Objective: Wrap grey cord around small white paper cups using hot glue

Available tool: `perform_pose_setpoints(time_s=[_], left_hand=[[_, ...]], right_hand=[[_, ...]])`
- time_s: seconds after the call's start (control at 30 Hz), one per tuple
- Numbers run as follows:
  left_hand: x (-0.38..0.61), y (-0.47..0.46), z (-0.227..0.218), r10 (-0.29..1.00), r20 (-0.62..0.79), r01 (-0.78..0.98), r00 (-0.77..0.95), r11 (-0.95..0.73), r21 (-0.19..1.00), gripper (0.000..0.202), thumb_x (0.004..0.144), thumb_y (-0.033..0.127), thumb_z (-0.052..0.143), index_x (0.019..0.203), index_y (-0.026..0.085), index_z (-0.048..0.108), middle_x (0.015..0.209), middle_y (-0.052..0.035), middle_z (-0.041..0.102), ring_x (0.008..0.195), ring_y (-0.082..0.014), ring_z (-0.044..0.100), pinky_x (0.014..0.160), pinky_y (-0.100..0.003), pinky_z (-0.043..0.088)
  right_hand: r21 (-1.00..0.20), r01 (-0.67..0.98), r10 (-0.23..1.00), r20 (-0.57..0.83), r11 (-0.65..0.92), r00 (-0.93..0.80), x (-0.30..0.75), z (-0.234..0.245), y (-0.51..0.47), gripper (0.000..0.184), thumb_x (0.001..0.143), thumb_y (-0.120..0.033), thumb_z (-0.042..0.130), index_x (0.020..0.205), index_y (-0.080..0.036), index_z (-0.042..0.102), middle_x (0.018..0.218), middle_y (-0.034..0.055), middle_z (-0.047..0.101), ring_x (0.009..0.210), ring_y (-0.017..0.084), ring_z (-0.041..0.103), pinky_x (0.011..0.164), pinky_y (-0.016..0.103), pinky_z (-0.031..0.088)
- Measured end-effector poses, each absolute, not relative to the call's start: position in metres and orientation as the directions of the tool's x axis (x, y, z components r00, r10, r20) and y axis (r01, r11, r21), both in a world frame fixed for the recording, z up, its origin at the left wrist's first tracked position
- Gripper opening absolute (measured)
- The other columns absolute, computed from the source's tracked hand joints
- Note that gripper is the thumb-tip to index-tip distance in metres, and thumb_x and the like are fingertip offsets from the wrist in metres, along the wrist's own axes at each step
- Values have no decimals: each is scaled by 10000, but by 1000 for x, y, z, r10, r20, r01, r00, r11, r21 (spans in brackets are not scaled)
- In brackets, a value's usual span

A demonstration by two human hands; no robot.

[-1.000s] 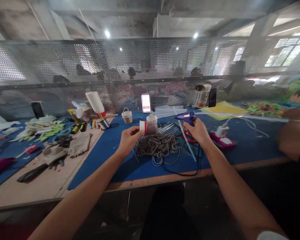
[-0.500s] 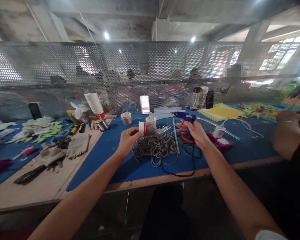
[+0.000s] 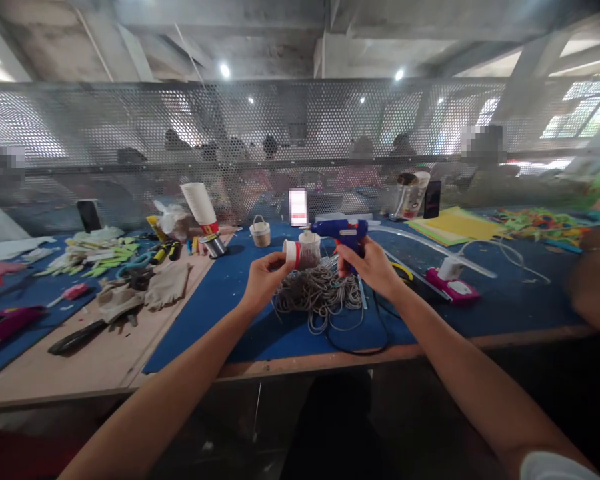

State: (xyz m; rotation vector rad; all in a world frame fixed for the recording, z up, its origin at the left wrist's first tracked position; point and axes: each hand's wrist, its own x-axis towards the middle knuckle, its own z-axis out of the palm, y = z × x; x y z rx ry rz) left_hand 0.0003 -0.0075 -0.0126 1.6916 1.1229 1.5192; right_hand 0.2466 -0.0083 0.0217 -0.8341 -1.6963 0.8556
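My left hand (image 3: 264, 280) grips a paper cup (image 3: 292, 254) by its white and red end, thumb and fingers closed on it. The cup lies tilted on its side, and grey-brown cord wraps its far part. My right hand (image 3: 371, 268) is wrapped round the handle of a blue hot glue gun (image 3: 341, 230). Its nozzle points left, just above the corded part of the cup; whether they touch I cannot tell. Under both hands lies a tangled heap of grey cord (image 3: 317, 300).
A small cord-covered basket (image 3: 261, 233) stands behind on the blue mat (image 3: 200, 333). Stacked paper cups (image 3: 199, 205), gloves (image 3: 167, 287) and scissors (image 3: 135, 263) are at left. A pink power strip (image 3: 453, 285) and coloured sheets (image 3: 455, 224) lie right, near another person's arm (image 3: 597, 280).
My right hand has brought the glue gun left, from beside the cord heap to above the cup. My left hand still holds the cup. The view has shifted slightly.
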Motion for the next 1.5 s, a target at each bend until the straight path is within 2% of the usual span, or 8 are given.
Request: perform_pose_setpoints(time_s=[0.2,0.37,0.6,0.87,1.0,1.17,1.3,1.5], left_hand=[[0,-8,-12,852,523,299,-19,-494,816,254,802,363,677,892,139,758,852,-40,726,773,-179,615,736,-265,463],[0,-9,-12,825,565,366,-7,-523,770,231,819,344,649,884,145,747,847,-41,719,783,-182,610,758,-271,461],[0,-10,-11,800,600,470,-27,-519,714,198,815,335,646,843,158,732,837,-37,707,772,-180,598,761,-269,452],[-2,-9,-13,773,635,498,-12,-546,674,195,839,321,622,881,161,724,861,-43,706,797,-180,601,783,-275,456],[-1,-9,-11,776,631,506,-21,-536,676,190,824,322,630,857,160,724,841,-40,698,787,-180,597,782,-268,461],[1,-12,-11,777,630,510,3,-543,668,184,829,329,638,835,164,719,837,-40,695,780,-179,601,778,-269,463],[3,-13,-15,755,653,500,57,-588,636,181,839,336,648,856,174,729,844,-44,690,790,-183,609,779,-273,463],[7,-16,-14,734,667,476,131,-637,607,155,841,317,658,862,182,731,838,-51,683,796,-189,614,771,-283,466]], right_hand=[[-803,367,882,450,470,-144,235,8,-9,336,862,-521,621,942,-197,661,479,-61,511,444,132,519,477,265,419],[-779,421,879,461,465,-118,240,3,-13,351,859,-555,604,896,-212,663,493,-47,530,452,140,521,483,269,403],[-648,565,833,534,511,-141,242,-2,-12,350,873,-549,593,925,-211,671,608,-3,591,570,176,581,591,296,429],[-539,658,803,570,525,-174,243,-7,-11,401,890,-590,563,950,-219,703,620,9,589,584,185,561,611,307,408],[-545,643,797,577,538,-179,241,-6,-12,395,898,-565,562,971,-210,716,705,39,667,651,213,617,664,326,450],[-687,496,798,603,530,-17,240,-3,-9,329,852,-505,641,972,-211,729,864,53,743,832,253,684,797,360,504],[-758,410,811,581,507,71,240,-1,-6,302,823,-469,678,944,-195,723,799,44,722,771,223,667,771,344,505],[-796,337,845,535,503,1,231,1,-11,203,779,-368,722,913,-214,716,745,1,656,651,147,577,717,298,482]])
